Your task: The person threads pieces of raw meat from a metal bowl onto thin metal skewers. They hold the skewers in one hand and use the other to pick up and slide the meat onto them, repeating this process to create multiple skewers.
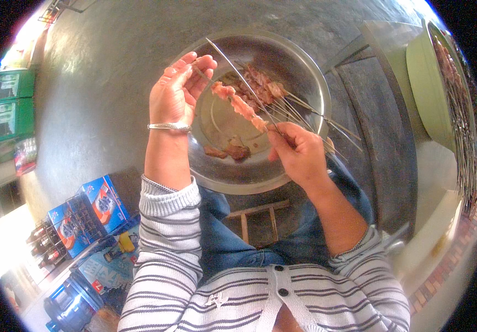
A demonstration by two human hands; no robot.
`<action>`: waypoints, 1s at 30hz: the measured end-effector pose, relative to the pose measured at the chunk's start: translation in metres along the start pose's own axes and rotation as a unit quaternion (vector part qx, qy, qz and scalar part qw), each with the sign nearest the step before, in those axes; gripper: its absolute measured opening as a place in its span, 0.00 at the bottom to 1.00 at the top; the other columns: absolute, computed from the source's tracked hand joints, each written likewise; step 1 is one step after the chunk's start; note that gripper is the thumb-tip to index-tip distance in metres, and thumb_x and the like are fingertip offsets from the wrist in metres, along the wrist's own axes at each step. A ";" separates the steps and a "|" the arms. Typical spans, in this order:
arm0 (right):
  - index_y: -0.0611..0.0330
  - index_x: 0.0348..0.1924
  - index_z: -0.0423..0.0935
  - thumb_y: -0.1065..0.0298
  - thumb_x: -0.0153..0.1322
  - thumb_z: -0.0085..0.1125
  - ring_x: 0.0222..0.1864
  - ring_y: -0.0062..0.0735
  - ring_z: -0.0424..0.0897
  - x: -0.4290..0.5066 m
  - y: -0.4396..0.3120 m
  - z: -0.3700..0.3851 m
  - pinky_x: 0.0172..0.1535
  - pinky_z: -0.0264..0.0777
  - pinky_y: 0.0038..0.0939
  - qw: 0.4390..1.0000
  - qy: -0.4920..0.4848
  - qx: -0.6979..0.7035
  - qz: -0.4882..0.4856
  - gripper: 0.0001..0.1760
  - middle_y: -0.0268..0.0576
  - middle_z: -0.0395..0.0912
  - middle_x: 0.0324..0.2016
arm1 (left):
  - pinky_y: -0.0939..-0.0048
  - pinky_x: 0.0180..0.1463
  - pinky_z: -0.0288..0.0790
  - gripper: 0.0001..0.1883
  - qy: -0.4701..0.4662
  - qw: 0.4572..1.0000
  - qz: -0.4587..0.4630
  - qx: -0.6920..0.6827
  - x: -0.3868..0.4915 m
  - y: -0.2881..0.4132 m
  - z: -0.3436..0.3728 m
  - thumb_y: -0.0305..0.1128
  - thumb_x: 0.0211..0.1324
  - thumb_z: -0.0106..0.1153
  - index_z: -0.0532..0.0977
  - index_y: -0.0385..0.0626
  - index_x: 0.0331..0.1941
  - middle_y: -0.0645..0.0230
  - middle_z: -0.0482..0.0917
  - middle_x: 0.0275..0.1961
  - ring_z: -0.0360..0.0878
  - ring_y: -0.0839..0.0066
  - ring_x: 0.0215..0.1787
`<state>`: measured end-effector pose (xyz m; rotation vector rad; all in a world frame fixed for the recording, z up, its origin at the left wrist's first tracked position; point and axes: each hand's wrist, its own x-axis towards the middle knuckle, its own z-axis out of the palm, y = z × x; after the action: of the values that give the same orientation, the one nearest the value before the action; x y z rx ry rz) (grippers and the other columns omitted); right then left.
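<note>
My right hand (pixel 300 153) grips the near ends of two thin skewers. One, a bare metal skewer (pixel 238 72), slants up and left to a pointed tip. Chunks of raw meat are threaded along the other, the meat skewer (pixel 242 107). Its far end reaches the fingers of my left hand (pixel 178 89), which is half curled; whether they pinch it cannot be told. Below both hands is a wide metal basin (pixel 259 189). Inside it, a pile of loaded meat skewers (pixel 263 85) rests with handles over the right rim, and loose meat pieces (pixel 236 150) lie near the front.
At right, a green basin (pixel 425 91) holding many skewers stands on a raised surface. Blue cartons (pixel 105 203), dark bottles (pixel 43 249) and a blue water jug (pixel 72 305) stand at left. Between my knees is a wooden frame (pixel 259 213).
</note>
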<state>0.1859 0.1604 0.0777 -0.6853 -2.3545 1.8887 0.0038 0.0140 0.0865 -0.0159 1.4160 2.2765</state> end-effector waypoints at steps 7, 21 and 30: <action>0.63 0.36 0.79 0.66 0.69 0.57 0.19 0.21 0.78 0.001 0.003 0.001 0.25 0.70 0.26 1.000 0.024 0.001 0.000 0.10 0.42 0.78 0.16 | 0.67 0.56 0.75 0.14 0.005 0.999 0.015 0.030 0.000 -0.005 0.004 0.24 0.63 0.44 0.69 0.31 0.50 0.48 0.78 0.47 0.78 0.60 0.51; 0.64 0.42 0.78 0.68 0.71 0.55 0.15 0.13 0.69 0.000 -0.002 0.002 0.19 0.60 0.17 0.998 0.017 0.052 0.014 0.10 0.33 0.77 0.18 | 0.64 0.58 0.71 0.23 -0.141 0.985 -0.098 0.015 -0.007 -0.006 0.004 0.26 0.57 0.51 0.64 0.35 0.58 0.50 0.76 0.53 0.76 0.62 0.53; 0.64 0.43 0.77 0.70 0.72 0.53 0.11 0.13 0.66 0.007 -0.008 0.003 0.14 0.56 0.16 0.969 -0.029 0.230 0.088 0.10 0.37 0.77 0.19 | 0.57 0.63 0.66 0.21 -0.186 0.957 -0.157 -0.160 -0.009 -0.027 0.021 0.31 0.60 0.43 0.66 0.37 0.56 0.55 0.76 0.51 0.74 0.58 0.56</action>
<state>0.1762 0.1590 0.0825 -0.8122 -1.8170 2.4354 0.0267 0.0383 0.0760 0.0777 0.7841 2.0794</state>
